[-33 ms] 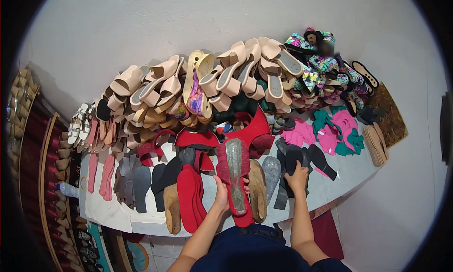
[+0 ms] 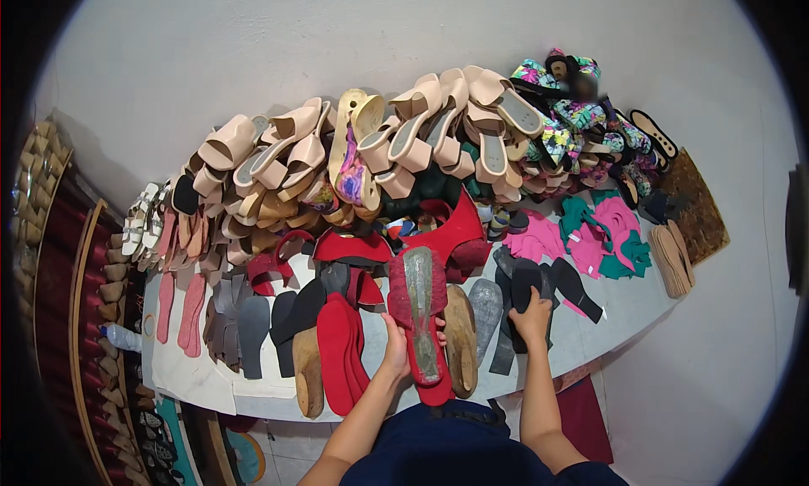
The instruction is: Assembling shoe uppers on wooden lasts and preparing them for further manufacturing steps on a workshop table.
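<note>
My left hand (image 2: 399,345) is wrapped round a red sandal in the making (image 2: 407,305), its underside turned up with a rough grey strip down the middle. Fingertips show at the sandal's right edge. On the table to the right, my right hand (image 2: 531,319) grips a black sole (image 2: 527,277) with the thumb on top; its other fingers are partly hidden. Dark strips and soles lie under and beside that sole. Close to the sandal's right stands a wooden shoe last (image 2: 461,339). Red soles (image 2: 339,351) overlap at its left, beside another wooden last (image 2: 307,372).
A high pile of beige heeled sandals (image 2: 413,120) lines the wall, with patterned sandals (image 2: 581,115) at right. Pink and green cut pieces (image 2: 611,233), tan soles (image 2: 672,259) and red uppers (image 2: 350,248) lie on the pale table (image 2: 590,351). Shelves of lasts (image 2: 112,292) stand left.
</note>
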`<control>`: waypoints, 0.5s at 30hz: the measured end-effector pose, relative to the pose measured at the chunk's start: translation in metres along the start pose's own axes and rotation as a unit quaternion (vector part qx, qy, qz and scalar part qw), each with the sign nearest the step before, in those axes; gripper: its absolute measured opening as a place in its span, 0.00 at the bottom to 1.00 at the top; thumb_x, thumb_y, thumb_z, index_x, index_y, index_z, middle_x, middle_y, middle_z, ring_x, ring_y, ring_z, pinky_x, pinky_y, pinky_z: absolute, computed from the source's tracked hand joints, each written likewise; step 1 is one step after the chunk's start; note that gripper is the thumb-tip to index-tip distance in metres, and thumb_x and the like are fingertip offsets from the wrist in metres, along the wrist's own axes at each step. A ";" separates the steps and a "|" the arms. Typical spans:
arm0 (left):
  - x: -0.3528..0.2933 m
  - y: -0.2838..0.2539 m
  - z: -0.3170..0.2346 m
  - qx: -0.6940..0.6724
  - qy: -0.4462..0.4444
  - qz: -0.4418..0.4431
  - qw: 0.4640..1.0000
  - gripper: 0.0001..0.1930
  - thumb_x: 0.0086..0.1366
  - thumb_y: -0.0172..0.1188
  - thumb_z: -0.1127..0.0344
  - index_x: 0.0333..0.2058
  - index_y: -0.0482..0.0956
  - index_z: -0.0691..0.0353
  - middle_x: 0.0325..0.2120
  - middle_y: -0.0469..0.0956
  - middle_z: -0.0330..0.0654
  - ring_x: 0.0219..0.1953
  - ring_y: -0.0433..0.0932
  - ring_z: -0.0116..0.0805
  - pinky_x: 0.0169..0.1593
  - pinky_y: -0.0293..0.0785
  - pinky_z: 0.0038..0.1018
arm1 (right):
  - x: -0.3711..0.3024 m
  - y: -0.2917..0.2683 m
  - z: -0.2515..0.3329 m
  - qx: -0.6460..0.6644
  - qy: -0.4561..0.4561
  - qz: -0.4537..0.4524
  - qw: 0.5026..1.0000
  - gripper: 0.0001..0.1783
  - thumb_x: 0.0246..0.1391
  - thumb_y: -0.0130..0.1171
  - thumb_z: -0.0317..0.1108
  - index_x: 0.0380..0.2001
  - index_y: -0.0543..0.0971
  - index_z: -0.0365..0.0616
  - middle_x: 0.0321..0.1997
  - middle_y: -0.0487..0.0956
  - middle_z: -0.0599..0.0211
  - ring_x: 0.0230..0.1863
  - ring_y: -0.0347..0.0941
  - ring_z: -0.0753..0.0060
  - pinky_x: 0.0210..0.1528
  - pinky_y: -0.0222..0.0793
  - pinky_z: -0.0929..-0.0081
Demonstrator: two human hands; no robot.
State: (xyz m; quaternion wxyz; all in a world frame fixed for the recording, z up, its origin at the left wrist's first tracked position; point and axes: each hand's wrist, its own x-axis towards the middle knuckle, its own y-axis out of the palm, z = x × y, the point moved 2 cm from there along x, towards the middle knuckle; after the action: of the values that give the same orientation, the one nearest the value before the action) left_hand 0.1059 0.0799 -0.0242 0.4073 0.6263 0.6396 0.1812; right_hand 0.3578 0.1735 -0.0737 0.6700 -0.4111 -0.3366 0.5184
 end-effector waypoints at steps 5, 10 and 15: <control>-0.004 -0.001 -0.006 -0.017 0.010 0.003 1.000 0.48 0.50 0.16 0.27 0.44 0.65 0.67 0.34 0.71 0.46 0.33 0.73 0.35 0.42 0.70 0.33 | 0.002 -0.008 0.003 0.456 0.137 0.103 0.873 0.38 0.36 0.64 0.33 0.53 0.59 0.46 0.34 0.68 0.64 0.27 0.65 0.79 0.26 0.63 0.83; -0.004 0.002 -0.008 -0.011 0.026 -0.020 0.999 0.48 0.50 0.16 0.27 0.43 0.65 0.66 0.34 0.71 0.45 0.33 0.72 0.34 0.42 0.70 0.32 | -0.039 -0.045 0.072 0.652 0.046 0.238 0.719 0.35 0.40 0.61 0.26 0.53 0.60 0.44 0.35 0.68 0.70 0.38 0.63 0.80 0.40 0.59 0.83; 0.000 -0.003 -0.002 0.039 0.054 0.030 0.997 0.45 0.53 0.16 0.30 0.48 0.62 0.65 0.40 0.70 0.46 0.40 0.71 0.35 0.46 0.67 0.32 | -0.086 -0.035 0.130 0.504 -0.161 0.178 0.829 0.33 0.40 0.61 0.36 0.53 0.63 0.46 0.43 0.61 0.60 0.46 0.60 0.67 0.48 0.57 0.75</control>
State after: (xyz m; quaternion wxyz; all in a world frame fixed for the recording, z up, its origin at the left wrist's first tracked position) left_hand 0.1025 0.0798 -0.0253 0.3420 0.6502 0.6479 0.2015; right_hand 0.2378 0.1121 0.0119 0.6169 0.0208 -0.0527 0.7850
